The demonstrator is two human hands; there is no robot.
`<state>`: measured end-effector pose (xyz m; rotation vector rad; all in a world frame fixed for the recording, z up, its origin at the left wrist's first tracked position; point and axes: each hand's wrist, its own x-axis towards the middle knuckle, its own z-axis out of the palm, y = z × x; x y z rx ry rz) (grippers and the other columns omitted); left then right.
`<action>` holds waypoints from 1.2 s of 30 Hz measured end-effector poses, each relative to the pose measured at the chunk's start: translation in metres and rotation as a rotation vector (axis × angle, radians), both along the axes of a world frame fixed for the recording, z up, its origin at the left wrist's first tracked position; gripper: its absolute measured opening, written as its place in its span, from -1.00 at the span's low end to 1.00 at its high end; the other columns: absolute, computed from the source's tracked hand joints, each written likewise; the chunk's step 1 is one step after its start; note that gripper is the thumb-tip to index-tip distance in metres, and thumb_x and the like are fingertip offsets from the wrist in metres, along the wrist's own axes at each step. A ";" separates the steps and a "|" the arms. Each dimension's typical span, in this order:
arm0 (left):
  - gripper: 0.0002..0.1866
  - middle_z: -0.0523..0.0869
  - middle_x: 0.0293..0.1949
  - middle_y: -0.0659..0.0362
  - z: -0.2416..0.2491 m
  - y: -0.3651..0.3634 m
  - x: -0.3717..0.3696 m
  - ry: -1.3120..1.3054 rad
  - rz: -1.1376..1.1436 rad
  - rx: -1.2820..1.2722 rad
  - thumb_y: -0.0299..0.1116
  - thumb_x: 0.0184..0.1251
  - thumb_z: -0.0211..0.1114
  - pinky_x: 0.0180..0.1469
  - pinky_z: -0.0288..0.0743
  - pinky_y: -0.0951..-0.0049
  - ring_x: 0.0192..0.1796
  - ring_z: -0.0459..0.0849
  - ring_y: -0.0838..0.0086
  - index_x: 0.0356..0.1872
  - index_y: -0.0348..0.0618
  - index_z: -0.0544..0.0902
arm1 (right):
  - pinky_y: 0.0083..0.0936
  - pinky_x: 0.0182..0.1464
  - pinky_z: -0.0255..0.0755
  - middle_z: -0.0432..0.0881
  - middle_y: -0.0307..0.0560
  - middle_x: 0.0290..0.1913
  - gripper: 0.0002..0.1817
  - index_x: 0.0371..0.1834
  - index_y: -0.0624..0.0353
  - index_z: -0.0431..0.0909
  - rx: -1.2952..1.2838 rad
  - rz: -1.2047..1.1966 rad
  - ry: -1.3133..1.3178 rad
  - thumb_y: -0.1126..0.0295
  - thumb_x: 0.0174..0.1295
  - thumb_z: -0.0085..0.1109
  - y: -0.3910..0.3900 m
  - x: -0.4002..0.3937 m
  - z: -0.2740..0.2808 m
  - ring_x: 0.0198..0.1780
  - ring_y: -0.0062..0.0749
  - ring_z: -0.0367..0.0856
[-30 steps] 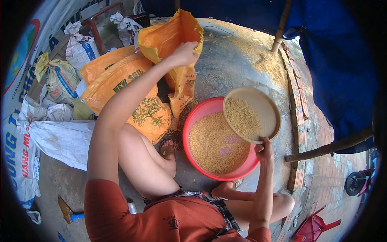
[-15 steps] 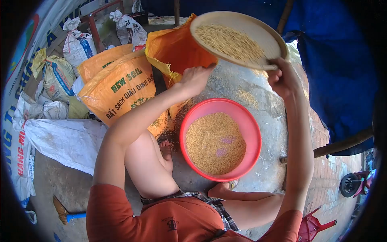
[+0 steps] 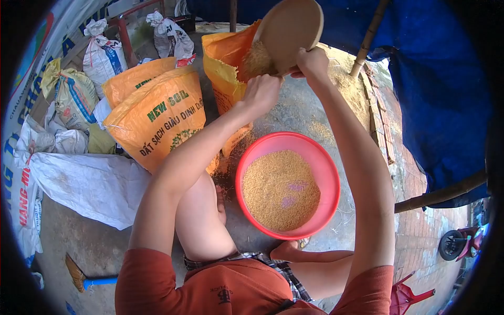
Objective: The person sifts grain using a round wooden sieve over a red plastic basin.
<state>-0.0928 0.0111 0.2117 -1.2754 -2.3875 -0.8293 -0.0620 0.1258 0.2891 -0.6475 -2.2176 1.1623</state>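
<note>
My right hand grips the edge of a round, shallow winnowing tray, which is tipped steeply to the left. Grain husks slide off its low side into the mouth of an upright orange sack. Closed at that sack's near rim is my left hand, its knuckles close to the tray's lower edge; the fingertips are hidden. Between my legs stands a pink-red plastic basin holding a broad layer of golden grain.
More orange sacks stand to the left, with several tied white sacks behind. A white sack lies flat on the floor. A blue tarp hangs at right beside a wooden pole. Spilled grain lies by the wall.
The tray has moved left and tipped from nearly level to steep, and its husks now fall into the sack. My right hand moved left with it; my left hand stays at the sack's rim.
</note>
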 end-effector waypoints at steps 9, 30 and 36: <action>-0.71 0.53 -0.66 -0.11 -0.004 0.007 -0.003 0.052 0.013 0.092 -0.30 0.13 0.01 -0.42 0.42 0.12 -0.52 0.55 0.03 -0.60 -0.32 0.53 | -0.21 -0.26 0.43 0.55 0.23 -0.45 -0.77 -0.38 0.27 0.47 0.683 -0.036 0.028 0.33 -0.02 -0.03 -0.018 -0.007 -0.019 -0.36 0.05 0.54; -0.64 0.59 -0.23 -0.04 -0.016 -0.081 -0.144 0.170 0.485 0.143 -0.12 0.04 0.08 -0.10 0.40 0.27 -0.14 0.55 0.14 -0.15 -0.02 0.56 | -0.65 -0.68 0.33 0.49 -0.07 -0.64 -0.76 -0.54 0.33 0.47 -0.104 -0.142 0.297 0.36 0.09 -0.08 0.092 0.152 -0.078 -0.72 -0.50 0.44; -0.59 0.56 -0.14 0.00 -0.012 -0.116 -0.156 0.146 0.722 -0.008 -0.10 -0.01 0.06 -0.03 0.36 0.23 -0.06 0.50 0.09 -0.11 0.00 0.53 | -0.16 -0.26 0.36 0.51 0.28 -0.43 -0.68 -0.26 0.28 0.45 0.261 -0.391 -0.294 0.25 0.05 -0.08 0.118 0.252 -0.206 -0.29 0.12 0.50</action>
